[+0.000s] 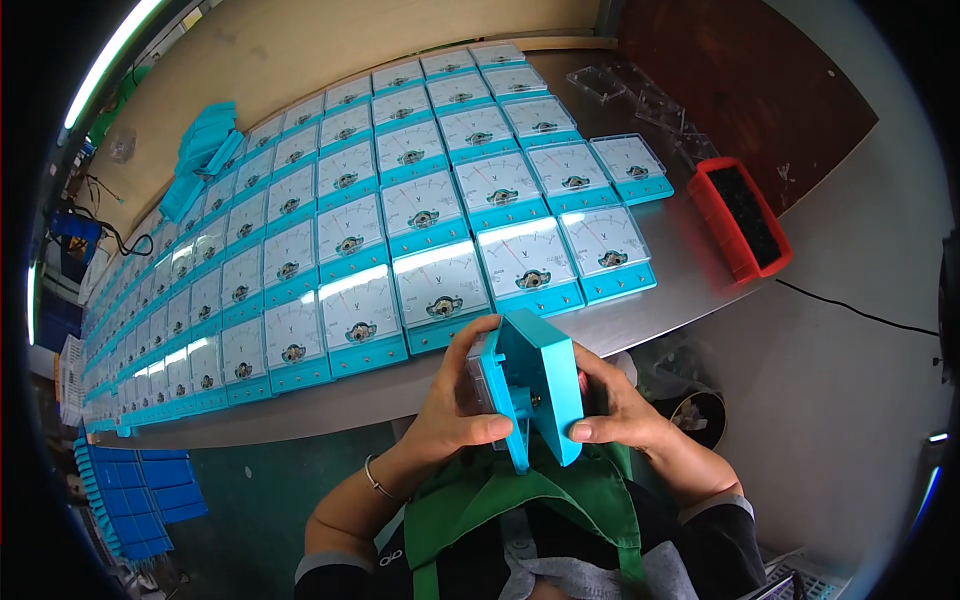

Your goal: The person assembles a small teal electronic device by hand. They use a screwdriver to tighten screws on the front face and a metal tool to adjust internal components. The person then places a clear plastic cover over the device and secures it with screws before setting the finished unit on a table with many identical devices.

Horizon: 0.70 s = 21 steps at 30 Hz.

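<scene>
Just off the table's front edge, I hold a turquoise meter in two parts, tilted on edge. My left hand (456, 403) grips the front part (490, 375), which has a clear window. In my right hand (622, 408) is the deep turquoise housing (549, 375), fingers behind it and thumb on its near edge. The two parts stand close together at a narrow angle, and inner posts show in the gap between them. Rows of assembled panel meters (424, 205) with white dials and turquoise lower strips lie beyond my hands.
A red bin (740, 220) with small dark pieces stands at the table's right end. Clear covers (640, 95) lie behind it. Turquoise housings (205, 150) are piled at the far left, and blue boxes (135, 495) are stacked below the table (330, 410).
</scene>
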Each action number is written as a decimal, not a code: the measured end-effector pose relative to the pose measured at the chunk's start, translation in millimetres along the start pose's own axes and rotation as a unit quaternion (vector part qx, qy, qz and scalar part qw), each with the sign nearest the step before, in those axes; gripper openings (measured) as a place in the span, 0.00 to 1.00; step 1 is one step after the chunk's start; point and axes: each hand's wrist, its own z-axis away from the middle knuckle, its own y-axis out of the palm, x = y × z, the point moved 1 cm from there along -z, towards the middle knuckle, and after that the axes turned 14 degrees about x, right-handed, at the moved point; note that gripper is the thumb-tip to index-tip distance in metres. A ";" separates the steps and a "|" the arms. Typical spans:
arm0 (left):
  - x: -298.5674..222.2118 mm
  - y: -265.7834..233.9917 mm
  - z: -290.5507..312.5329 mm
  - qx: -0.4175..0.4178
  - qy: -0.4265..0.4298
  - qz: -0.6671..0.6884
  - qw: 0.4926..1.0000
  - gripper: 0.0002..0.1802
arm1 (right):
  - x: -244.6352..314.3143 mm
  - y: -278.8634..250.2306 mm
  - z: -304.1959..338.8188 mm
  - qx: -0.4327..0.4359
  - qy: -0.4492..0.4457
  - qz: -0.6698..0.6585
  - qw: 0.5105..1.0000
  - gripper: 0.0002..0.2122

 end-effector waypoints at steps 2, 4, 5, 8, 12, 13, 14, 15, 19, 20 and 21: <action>1.1 6.4 -0.9 0.012 0.005 -0.041 0.999 0.53 | -14.5 1.2 5.9 -0.001 0.002 0.025 1.000 0.45; 10.6 10.9 3.5 0.038 0.033 -0.153 0.987 0.54 | -16.9 6.2 9.7 0.013 -0.031 0.183 0.982 0.46; 10.5 13.5 5.1 0.051 0.054 -0.200 0.977 0.55 | -17.4 5.6 12.1 0.033 -0.054 0.222 0.973 0.47; 10.9 18.6 4.0 0.068 0.097 -0.231 0.966 0.56 | -6.7 5.0 11.9 0.052 -0.109 0.287 0.950 0.48; 17.2 23.8 -11.3 -0.007 0.201 -0.226 0.953 0.55 | 5.1 10.1 16.7 -0.101 -0.178 0.517 0.831 0.37; 18.7 25.6 -16.3 -0.027 0.238 -0.301 0.923 0.55 | 3.0 17.3 17.1 -0.144 -0.217 0.554 0.791 0.32; 19.4 27.5 -20.4 -0.048 0.273 -0.372 0.886 0.54 | 2.9 25.4 15.5 -0.177 -0.228 0.564 0.773 0.32; 22.7 30.9 -21.5 -0.052 0.271 -0.396 0.876 0.57 | 1.1 25.3 16.7 -0.197 -0.217 0.585 0.756 0.31; 32.5 27.9 -22.3 -0.059 0.279 -0.247 0.926 0.60 | 0.5 12.4 21.4 -0.205 -0.190 0.583 0.763 0.30; 25.7 26.1 -21.4 -0.063 0.220 -0.186 0.955 0.59 | 6.9 6.9 25.3 -0.189 -0.185 0.560 0.785 0.29; 15.8 20.3 -16.8 -0.063 0.158 -0.124 0.977 0.58 | 8.4 2.3 30.9 -0.171 -0.191 0.541 0.801 0.29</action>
